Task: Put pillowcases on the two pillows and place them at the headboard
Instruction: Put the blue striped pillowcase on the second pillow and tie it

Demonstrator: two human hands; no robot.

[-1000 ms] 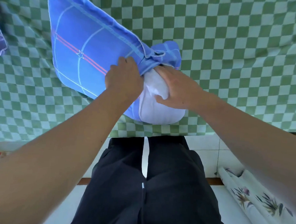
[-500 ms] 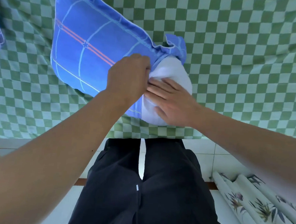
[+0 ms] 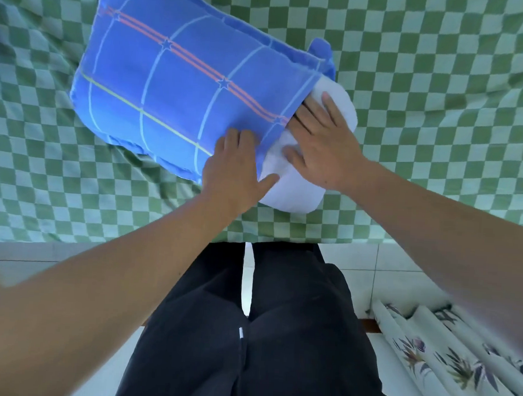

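Bed [image 3: 444,86]: green-checked sheet spread under everything; the person stands at its near edge.
Pillowcase [image 3: 181,79]: blue with pale grid lines and orange star stripes, lying on the bed left of centre, its open end turned right. A second ago that end was bunched in a knot; it now lies smoother and drawn further along.
Left hand [image 3: 234,168]: rests flat on the pillowcase near its opening, fingers extended and not curled round anything, thumb spread onto the white end. Half a second ago it pinched the gathered hem; that pinch has been let go.
Pillow [image 3: 291,184]: white, mostly inside the pillowcase, one rounded end protruding at the right.
Right hand [image 3: 327,146]: palm down on the exposed pillow, fingers straight, their tips slid under the hem and partly hidden; it presses rather than grips.
Curtain [image 3: 458,363]: floral fabric at lower right, beside the floor tiles.
Meaning: stuffing appears nearly done for this pillow; the remaining end likely needs tucking in, then placing at the headboard, which is out of view. No second pillow is identifiable in this view.
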